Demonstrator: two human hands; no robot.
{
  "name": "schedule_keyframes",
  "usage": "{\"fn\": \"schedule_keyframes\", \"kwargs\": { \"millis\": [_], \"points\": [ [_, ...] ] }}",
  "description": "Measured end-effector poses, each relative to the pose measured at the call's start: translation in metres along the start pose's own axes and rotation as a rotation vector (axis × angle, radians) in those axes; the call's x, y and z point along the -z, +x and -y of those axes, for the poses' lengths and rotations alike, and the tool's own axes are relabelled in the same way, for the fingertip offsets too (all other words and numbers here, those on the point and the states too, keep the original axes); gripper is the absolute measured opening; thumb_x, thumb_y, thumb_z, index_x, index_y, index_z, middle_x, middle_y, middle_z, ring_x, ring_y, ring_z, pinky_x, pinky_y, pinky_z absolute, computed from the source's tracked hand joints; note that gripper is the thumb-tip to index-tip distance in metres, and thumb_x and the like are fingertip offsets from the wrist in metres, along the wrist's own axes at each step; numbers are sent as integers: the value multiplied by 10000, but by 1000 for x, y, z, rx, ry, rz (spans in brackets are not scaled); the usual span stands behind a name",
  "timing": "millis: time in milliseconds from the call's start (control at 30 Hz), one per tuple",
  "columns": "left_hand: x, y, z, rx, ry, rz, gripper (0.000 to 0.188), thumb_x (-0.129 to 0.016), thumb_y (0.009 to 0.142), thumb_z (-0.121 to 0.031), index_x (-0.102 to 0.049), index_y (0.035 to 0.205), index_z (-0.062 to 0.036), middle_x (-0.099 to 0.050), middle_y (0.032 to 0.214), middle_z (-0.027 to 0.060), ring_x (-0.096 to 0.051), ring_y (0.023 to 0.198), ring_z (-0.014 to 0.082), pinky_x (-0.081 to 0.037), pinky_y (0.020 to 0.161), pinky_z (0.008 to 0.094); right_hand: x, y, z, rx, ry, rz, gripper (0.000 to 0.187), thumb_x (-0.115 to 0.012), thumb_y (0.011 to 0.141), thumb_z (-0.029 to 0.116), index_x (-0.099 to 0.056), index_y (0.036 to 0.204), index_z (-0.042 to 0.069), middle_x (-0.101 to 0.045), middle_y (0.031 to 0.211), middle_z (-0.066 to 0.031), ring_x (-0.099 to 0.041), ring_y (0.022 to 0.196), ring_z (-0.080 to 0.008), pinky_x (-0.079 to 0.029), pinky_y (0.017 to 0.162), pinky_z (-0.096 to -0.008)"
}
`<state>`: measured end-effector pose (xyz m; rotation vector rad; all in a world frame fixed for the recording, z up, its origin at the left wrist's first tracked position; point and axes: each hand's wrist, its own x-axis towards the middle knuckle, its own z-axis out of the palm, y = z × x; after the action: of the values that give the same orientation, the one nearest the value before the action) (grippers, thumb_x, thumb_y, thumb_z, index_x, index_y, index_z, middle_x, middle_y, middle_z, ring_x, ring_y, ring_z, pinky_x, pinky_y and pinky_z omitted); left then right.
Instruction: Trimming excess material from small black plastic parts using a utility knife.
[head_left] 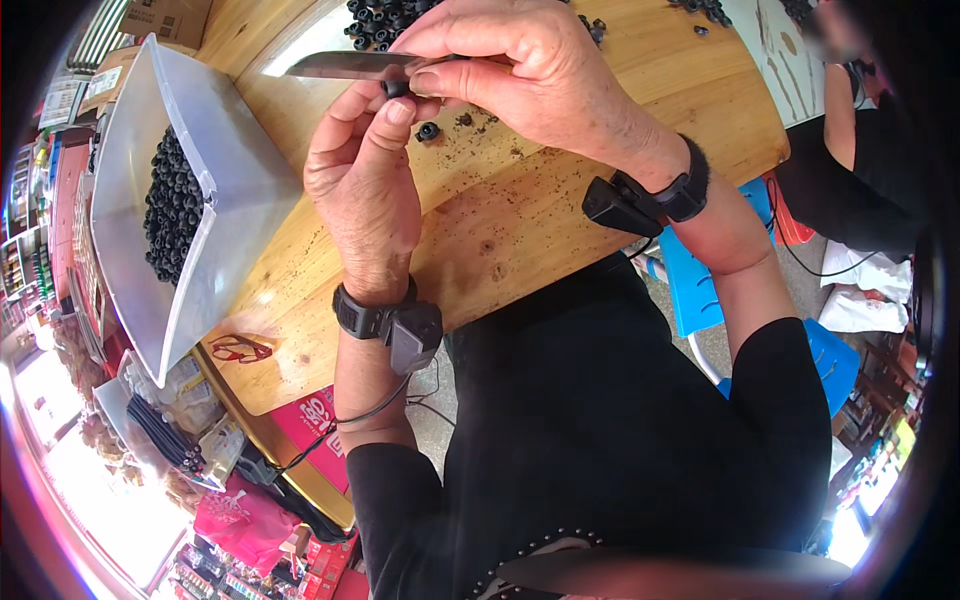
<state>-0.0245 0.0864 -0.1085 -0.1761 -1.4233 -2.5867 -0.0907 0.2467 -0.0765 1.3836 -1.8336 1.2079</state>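
Between the thumb and fingers of my left hand [365,165] is a small round black rubber part [396,89]. My right hand [530,75] grips a knife [345,65], its blade pointing left. The blade lies just above the black part, close to both thumbs; whether it touches the part I cannot tell. Below my right fingers another black rubber part [428,131] lies on the wooden table [560,210], among dark crumbs. A heap of similar black parts [375,22] sits beyond my hands, partly hidden by them.
At the left stands a translucent plastic bin [255,165] holding many black parts [172,205]. A red looped item [240,348] lies near the table's left corner. Another person [850,150] is at the far right. A blue chair [700,270] stands beside the table.
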Motion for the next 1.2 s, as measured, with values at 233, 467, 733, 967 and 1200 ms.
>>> {"fn": "schedule_keyframes", "kwargs": {
  "millis": [233, 467, 733, 967, 1200],
  "points": [
    [1, -4, 2, 39, 15, 13, 257, -608, 865, 7, -606, 1121, 32, -670, 942, 116, -638, 785, 196, -510, 746, 297, 9, 0, 13, -701, 713, 17, 88, -621, 859, -24, -644, 940, -53, -615, 856, -50, -590, 665, -87, -464, 546, -248],
    [13, 21, 14, -19, 304, 71, 242, -508, 922, -33, -578, 1115, 97, -632, 1033, 180, -592, 917, 239, -456, 898, 364, 16, 0, 8, -628, 401, -7, 116, -632, 819, 45, -666, 824, -65, -635, 615, -114, -605, 516, -134, -467, 490, -254],
    [43, 26, 21, 166, 86, 75, 214, -510, 940, -59, -562, 1082, 92, -641, 1017, 202, -630, 930, 258, -492, 877, 384, 0, -6, -24, -798, 774, -93, 201, -673, 774, -29, -627, 932, -145, -657, 820, -221, -657, 619, -231, -555, 483, -297],
    [46, 23, 24, 184, 101, 71, 226, -526, 935, -64, -550, 1107, 81, -623, 1071, 166, -602, 945, 247, -471, 912, 387, -3, -17, -26, -805, 923, -8, 204, -670, 801, -8, -632, 977, -103, -668, 873, -164, -660, 679, -187, -558, 573, -266],
    [41, 32, 16, 171, 126, 75, 226, -524, 938, -70, -549, 1110, 74, -609, 1091, 153, -594, 962, 243, -449, 927, 384, -21, -5, -42, -860, 1002, 40, 209, -686, 793, 37, -650, 971, -67, -686, 878, -114, -676, 717, -174, -559, 645, -256]
  ]
}}
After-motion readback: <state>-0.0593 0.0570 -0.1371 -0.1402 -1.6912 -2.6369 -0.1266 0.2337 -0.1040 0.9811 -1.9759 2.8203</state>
